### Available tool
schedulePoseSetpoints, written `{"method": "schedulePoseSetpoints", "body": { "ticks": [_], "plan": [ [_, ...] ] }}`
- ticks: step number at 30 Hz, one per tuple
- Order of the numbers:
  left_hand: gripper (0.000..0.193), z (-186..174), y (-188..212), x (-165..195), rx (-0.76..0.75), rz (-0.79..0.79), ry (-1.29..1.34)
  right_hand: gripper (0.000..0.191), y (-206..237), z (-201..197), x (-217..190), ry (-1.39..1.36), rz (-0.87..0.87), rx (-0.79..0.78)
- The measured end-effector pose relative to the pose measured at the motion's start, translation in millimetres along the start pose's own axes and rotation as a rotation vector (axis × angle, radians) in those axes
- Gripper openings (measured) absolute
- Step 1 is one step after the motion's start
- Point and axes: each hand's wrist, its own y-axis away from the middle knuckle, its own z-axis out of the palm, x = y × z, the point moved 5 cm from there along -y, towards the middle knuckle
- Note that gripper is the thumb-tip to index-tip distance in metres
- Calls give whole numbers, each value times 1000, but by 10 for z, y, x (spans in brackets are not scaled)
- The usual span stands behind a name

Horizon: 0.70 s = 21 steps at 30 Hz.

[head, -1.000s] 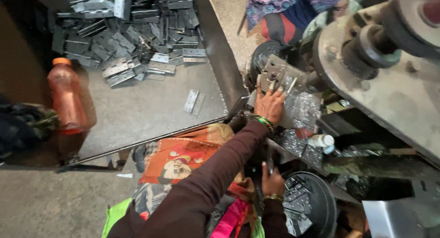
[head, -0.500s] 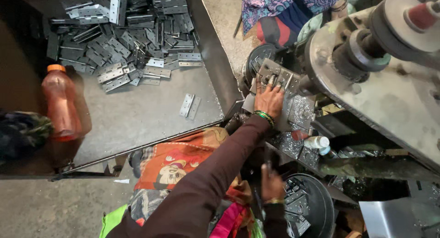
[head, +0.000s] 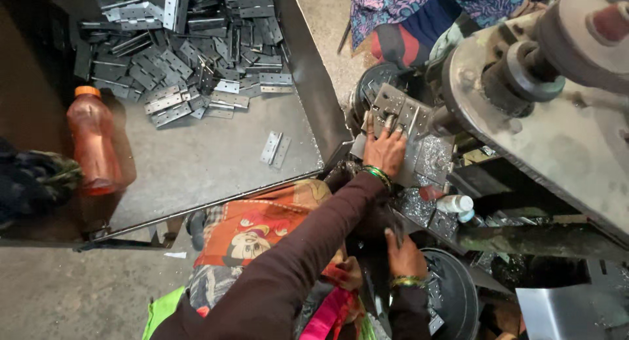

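My left hand (head: 386,150), with green bangles at the wrist, reaches out from a dark maroon sleeve. Its fingers lie spread over a bunch of grey metal hinge plates (head: 393,107) on the bed of a heavy press machine (head: 524,117) and grip them. My right hand (head: 405,253), wearing a gold bangle, sits lower, by the rim of a black round bucket (head: 458,294). Its fingers curl against a dark part beside my lap, and what they hold is hidden.
A large steel tray (head: 196,163) on the left holds a heap of hinges (head: 190,45), one loose hinge (head: 275,149) and an orange bottle (head: 92,140). Another person in patterned cloth (head: 419,19) sits beyond the machine. A small white bottle (head: 455,204) lies under it.
My left hand has stayed on the hinge plates at the machine, shifting slightly. My right hand has kept its place by the bucket. The view has drifted a little.
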Motion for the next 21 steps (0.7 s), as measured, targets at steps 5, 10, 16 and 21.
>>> {"method": "schedulePoseSetpoints", "body": {
  "ticks": [5, 10, 16, 21],
  "plan": [
    [34, -36, -34, -5, -38, -2, 23, 53, 138, 537, -68, 31, -335, 247],
    [27, -312, 105, 65, -24, 90, -115, 56, 114, 709, -131, 343, -686, 244],
    [36, -377, -18, 9, -143, 137, -163, 72, 11, 25, -74, -134, -95, 18],
    [62, -431, -143, -4, 99, 110, -156, 68, 123, -254, -249, -63, -81, 28]
  ]
}}
